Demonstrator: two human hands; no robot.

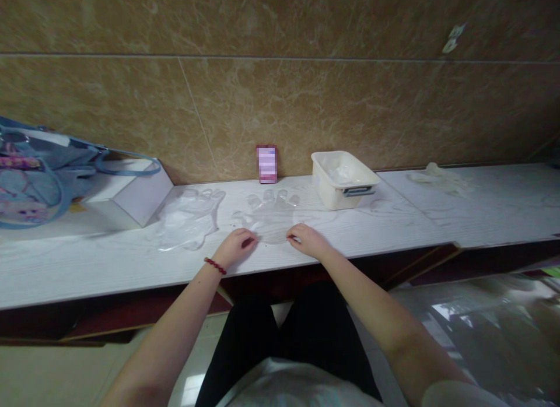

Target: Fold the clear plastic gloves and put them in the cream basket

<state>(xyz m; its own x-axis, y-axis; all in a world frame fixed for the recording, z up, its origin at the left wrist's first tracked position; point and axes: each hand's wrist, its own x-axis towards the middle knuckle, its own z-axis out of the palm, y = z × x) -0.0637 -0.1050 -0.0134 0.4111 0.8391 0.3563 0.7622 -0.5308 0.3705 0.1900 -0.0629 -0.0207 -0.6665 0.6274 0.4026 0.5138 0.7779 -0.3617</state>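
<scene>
A clear disposable plastic glove (273,216) lies flat on the white counter, its fingers pointing toward the wall. My left hand (237,245) pinches the left corner of its cuff, thumb and fingertips together. At the opposite corner, my right hand (306,241) pinches the cuff the same way. Left of my left hand rests a loose pile of clear plastic gloves (188,217). A cream plastic basket (332,191) with a grey handle stands beyond my right hand, with clear plastic inside.
A phone (267,164) leans upright against the brown tiled wall. On the left, a blue bag (35,179) sits by a white box (131,197). Crumpled pale gloves (441,179) lie farther right on the counter (402,220). The counter's front edge runs just before my knees.
</scene>
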